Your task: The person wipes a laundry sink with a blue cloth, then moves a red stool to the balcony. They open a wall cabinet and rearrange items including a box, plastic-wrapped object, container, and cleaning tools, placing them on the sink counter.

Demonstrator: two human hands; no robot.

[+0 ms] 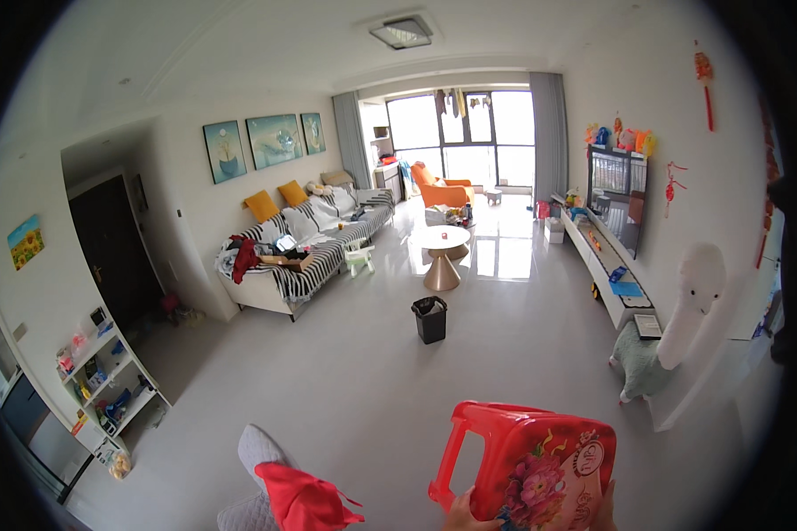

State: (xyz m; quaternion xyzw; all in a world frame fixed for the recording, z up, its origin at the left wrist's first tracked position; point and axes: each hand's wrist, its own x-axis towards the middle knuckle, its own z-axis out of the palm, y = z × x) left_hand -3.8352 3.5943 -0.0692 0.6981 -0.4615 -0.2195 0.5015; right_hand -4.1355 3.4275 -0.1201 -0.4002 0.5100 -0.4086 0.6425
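A red plastic stool (468, 458) with a flower print and writing on its seat is tilted up in front of me at the lower right. My left hand (473, 514) grips its near left edge. On the opposite side, my right hand (604, 512) holds the right edge, with only a few fingers showing. The seat faces towards me and the legs point away to the left. Left of the stool, a red cloth (309, 498) lies over a grey quilted padded piece (259, 448).
A black bin (430, 322) stands mid-floor before a round table (443, 237). A long sofa (259, 292) lines the left wall, beyond a low shelf (116, 381). At right are an alpaca-shaped seat (644, 362) and a TV cabinet (608, 275). An orange armchair (438, 189) is near the windows.
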